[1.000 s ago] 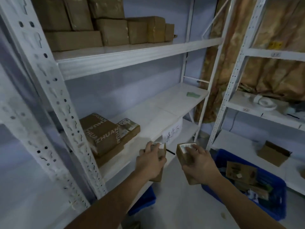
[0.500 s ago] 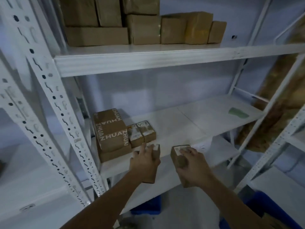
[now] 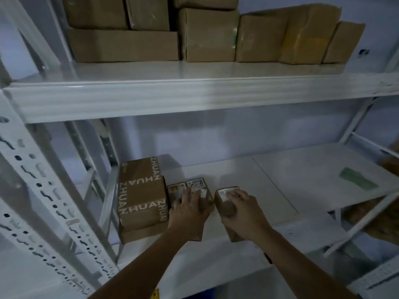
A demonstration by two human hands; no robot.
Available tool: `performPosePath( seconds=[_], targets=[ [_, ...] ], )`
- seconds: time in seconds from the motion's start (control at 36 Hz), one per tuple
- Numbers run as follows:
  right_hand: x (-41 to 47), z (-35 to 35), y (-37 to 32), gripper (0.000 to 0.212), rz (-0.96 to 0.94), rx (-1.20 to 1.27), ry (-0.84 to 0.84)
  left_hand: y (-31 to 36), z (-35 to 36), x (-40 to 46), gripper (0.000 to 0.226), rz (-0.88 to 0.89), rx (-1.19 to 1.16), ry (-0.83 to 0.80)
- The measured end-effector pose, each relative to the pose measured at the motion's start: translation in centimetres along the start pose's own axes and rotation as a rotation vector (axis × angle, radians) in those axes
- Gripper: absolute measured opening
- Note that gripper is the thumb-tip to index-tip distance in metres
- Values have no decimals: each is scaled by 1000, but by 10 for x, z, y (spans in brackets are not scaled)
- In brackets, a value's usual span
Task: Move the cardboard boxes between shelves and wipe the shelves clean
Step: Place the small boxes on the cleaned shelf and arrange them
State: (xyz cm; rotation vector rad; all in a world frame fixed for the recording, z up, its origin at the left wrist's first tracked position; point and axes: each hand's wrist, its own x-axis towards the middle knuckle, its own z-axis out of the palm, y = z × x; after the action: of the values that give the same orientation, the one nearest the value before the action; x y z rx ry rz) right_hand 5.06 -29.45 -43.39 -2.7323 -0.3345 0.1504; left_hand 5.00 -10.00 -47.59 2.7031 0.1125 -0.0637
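Note:
On the white middle shelf (image 3: 280, 186) my left hand (image 3: 190, 210) grips a small cardboard box (image 3: 206, 198) with a white label, set down beside two small labelled boxes (image 3: 187, 185). My right hand (image 3: 244, 212) holds a second small box (image 3: 226, 203) just to the right, over the shelf's front part. A larger box printed ZHUAN (image 3: 141, 193) stands at the left on a flat box (image 3: 138, 233). A green cloth (image 3: 357, 180) lies at the shelf's right end.
The upper shelf (image 3: 194, 98) carries several brown cardboard boxes (image 3: 207, 33). A perforated white upright (image 3: 49, 190) stands at the left. A lower shelf (image 3: 205, 264) runs beneath my arms. Bare shelf surface lies between my hands and the cloth.
Both hands moved forward and up from in front of the rack onto the middle shelf, carrying the two small boxes next to the ones lying there. The view swung left toward the rack.

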Motion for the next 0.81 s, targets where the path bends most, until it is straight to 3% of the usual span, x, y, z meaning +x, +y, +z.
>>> performPosePath(
  seconds=[0.19,0.31,0.81],
  targets=[
    [54,4,16,77,-95,42,-41,9,6,30,70,-75,-124,31],
    [82,4,27,73,-146,40,-67,6,13,53,70,-93,-7,27],
    [148,-5,46,77,-376,73,-169,-3,20,103,59,-463,74,168]
  ],
)
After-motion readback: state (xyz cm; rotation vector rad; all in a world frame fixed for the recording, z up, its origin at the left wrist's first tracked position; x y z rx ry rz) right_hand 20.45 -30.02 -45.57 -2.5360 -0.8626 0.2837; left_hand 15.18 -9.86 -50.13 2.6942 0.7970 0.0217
